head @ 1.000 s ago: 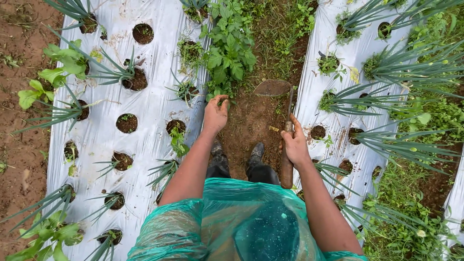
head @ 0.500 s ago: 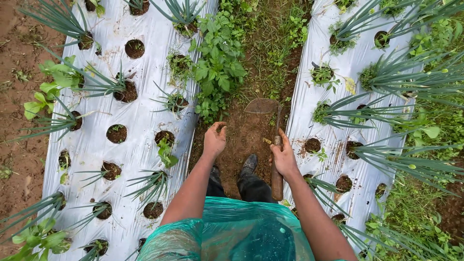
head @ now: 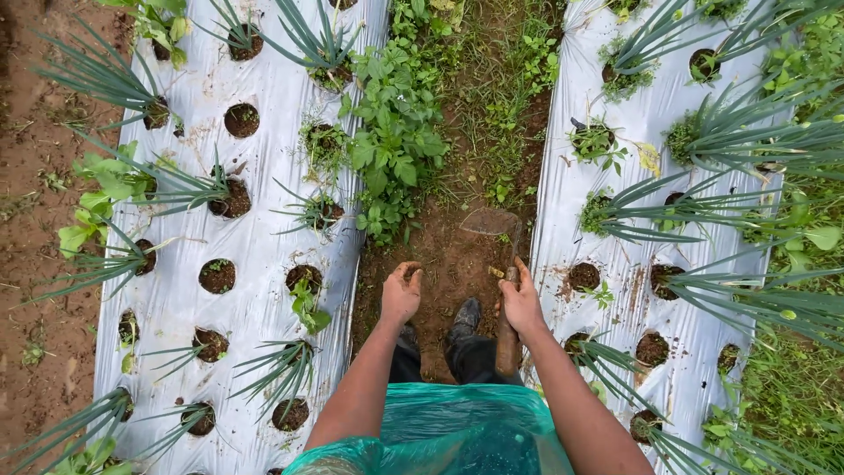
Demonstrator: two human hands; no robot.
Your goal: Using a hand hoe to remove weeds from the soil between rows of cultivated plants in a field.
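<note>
- Nearest to the camera is a teal plastic rain cover on the person's body, with both bare forearms reaching forward from it.
- Below the arms, two dark boots stand on the soil path between the two beds.
- The right hand is clenched around the wooden handle of a hoe; the thumb and fingers wrap the handle near its upper part.
- The handle stands almost upright beside the right boot, and the flat metal blade of the hoe lies on the bare soil just in front of the hand.
- The left hand holds nothing; its fingers are loosely curled, dirty with earth, and it hangs above the path, near the edge of the left bed.
- On the left, a silver plastic mulch sheet covers the bed, with round holes showing dark soil; green onion plants grow from several holes.
- On the right, a second mulch sheet covers the other bed, with larger onion plants whose long leaves spread over it.
- Farther ahead on the path, a thick patch of broad-leaf weeds grows, touching the edge of the left sheet.
- At the far left, bare reddish earth lies beside the bed.
</note>
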